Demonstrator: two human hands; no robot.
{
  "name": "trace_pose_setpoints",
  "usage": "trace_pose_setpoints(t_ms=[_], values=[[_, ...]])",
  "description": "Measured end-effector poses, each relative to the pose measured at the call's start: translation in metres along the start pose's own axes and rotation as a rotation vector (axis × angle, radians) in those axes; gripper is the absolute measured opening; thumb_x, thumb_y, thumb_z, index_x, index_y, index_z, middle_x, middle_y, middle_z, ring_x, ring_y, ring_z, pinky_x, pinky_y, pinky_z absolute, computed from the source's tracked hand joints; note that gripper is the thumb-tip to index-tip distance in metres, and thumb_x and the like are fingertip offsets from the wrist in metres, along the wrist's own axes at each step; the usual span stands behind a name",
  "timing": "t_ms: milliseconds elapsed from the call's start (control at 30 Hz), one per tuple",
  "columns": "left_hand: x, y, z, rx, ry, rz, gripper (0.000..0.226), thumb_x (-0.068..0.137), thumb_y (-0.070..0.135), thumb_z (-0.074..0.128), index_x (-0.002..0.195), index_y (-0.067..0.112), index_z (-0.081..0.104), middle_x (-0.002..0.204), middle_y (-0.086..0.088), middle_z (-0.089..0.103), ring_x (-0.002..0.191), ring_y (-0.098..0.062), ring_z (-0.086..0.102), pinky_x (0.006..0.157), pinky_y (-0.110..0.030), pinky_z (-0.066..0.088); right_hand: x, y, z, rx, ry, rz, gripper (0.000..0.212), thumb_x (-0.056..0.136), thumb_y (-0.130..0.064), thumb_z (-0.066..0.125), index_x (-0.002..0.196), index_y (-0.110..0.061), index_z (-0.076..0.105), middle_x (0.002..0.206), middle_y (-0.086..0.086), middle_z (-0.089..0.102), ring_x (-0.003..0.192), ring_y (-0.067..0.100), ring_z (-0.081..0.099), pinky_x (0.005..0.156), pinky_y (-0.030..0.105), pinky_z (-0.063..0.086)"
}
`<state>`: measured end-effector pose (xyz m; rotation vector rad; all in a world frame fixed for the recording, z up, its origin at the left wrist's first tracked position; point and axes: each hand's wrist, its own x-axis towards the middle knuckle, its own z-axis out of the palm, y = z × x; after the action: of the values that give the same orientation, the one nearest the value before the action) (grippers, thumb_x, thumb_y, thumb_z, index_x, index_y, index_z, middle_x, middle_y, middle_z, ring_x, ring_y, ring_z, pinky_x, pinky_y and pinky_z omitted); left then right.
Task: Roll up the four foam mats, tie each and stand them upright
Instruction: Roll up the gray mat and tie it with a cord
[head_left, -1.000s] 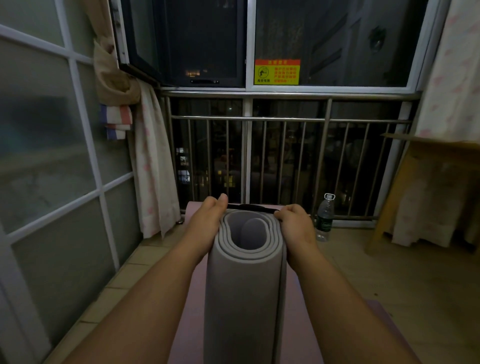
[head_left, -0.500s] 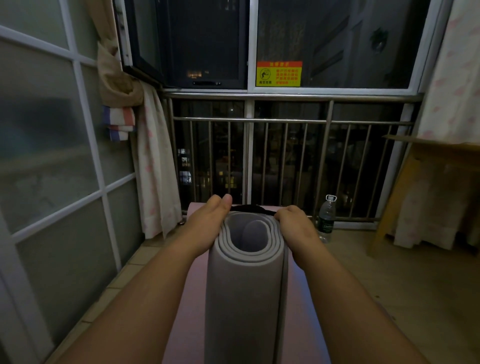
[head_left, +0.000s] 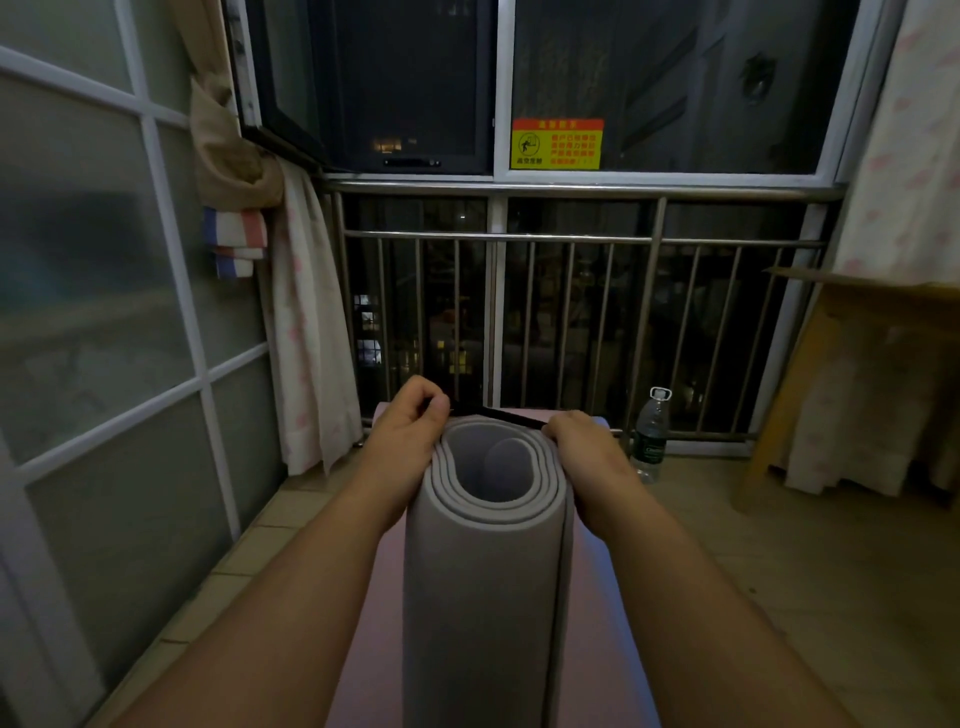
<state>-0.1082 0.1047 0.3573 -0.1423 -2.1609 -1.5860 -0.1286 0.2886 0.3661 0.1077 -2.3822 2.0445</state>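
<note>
While both hands sit at the top end of the rolled grey mat (head_left: 488, 571), we see its spiral end facing up at us, body running down out of frame over the pink mat (head_left: 363, 623), which lies flat on the floor (head_left: 727, 571). L hand (head_left: 410, 431) pinches one end of the black strap (head_left: 498, 414), fingers curled. R hand (head_left: 582, 447) grips the other end. Strap runs straight across the roll's far rim.

Pink mat's far edge is near the railing (head_left: 571, 239). Narrow tile strip btw mat & glass partition (head_left: 104, 364) on left. Wider floor on right, up to wooden table (head_left: 883, 322).

Water bottle (head_left: 652, 436) stands by the railing, just right of R hand; green label unreadable. Yellow/red sticker (head_left: 557, 144) on window has Chinese chars, too small to read. Curtain (head_left: 311, 338) & striped cloth (head_left: 234, 244) hang at left. Dark outside.
</note>
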Motion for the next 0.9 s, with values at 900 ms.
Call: trace_pose_setpoints(t_ms=[900], values=[[-0.01,-0.021,0.007,-0.272,0.113,-0.205,0.047,0.1,0.053,0.03,0.102,0.016,0.059,0.104,-0.014,0.065,0.101,-0.029,0.062,0.094,-0.047,0.048,-0.004,0.017,0.009,0.237,0.114,0.065,0.019,0.082,-0.022,0.046,0.065,-0.018,0.039,0.064,0.003,0.042,0.065,0.022,0.04,0.065,0.04,0.034]])
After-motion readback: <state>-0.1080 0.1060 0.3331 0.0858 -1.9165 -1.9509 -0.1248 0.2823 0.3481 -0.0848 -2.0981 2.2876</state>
